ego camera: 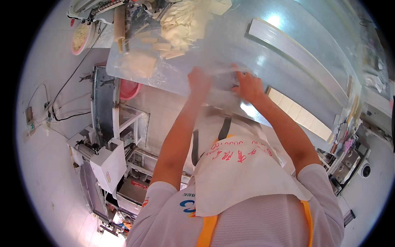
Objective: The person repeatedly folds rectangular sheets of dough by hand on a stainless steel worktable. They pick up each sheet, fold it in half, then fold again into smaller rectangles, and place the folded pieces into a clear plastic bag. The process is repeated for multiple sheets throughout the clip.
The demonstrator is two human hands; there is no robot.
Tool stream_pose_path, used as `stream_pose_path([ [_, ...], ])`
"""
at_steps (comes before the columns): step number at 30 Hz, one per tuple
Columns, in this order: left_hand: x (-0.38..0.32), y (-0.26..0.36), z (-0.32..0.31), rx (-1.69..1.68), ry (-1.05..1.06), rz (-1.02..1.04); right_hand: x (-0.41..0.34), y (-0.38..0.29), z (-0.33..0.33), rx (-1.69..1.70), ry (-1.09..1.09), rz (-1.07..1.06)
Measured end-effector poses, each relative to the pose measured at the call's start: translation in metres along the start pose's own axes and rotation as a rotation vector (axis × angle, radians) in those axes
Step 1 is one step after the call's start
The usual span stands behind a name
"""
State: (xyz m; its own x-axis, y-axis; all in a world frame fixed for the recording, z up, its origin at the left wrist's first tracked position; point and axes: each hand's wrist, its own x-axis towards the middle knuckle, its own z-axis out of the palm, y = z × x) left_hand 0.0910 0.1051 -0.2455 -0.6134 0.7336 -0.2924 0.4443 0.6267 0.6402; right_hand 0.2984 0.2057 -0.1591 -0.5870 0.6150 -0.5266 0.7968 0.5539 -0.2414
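Both of my hands are over the metal worktop [228, 105], near its front edge. My left hand [198, 81] is blurred, with its fingers curled; whether it grips anything cannot be told. To its right, my right hand [247, 84] has its fingers spread over a blurred, pale, translucent sheet or film [223, 72] between the hands. What the sheet is made of is unclear. Left of my left hand lies a flat stack of pale dough sheets [139, 64]. A heap of thin dough sheets [182, 23] and cut dough strips [162, 47] lie farther back.
A wooden rolling pin [119, 24] lies at the back left, near a pink-rimmed bowl [82, 38]. A long pale bar [296, 55] crosses the worktop at right. Nearer is a tray of pale rectangular pieces [297, 112]. A white-housed machine [108, 165] stands low at left.
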Motion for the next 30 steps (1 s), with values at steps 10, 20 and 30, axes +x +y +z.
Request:
stream_pose_path([
  [10, -0.07, 0.048, -0.026, 0.221, -0.122, 0.729, 0.021, 0.0, 0.013, 0.013, 0.33, -0.322],
  [20, 0.019, 0.048, 0.003, 0.582, -0.079, 0.621, 0.032, -0.011, -0.004, 0.029, 0.197, -0.133],
  [30, -0.016, 0.109, -0.028, 0.586, -0.233, 0.487, -0.025, 0.076, -0.044, 0.703, 0.35, -0.179],
])
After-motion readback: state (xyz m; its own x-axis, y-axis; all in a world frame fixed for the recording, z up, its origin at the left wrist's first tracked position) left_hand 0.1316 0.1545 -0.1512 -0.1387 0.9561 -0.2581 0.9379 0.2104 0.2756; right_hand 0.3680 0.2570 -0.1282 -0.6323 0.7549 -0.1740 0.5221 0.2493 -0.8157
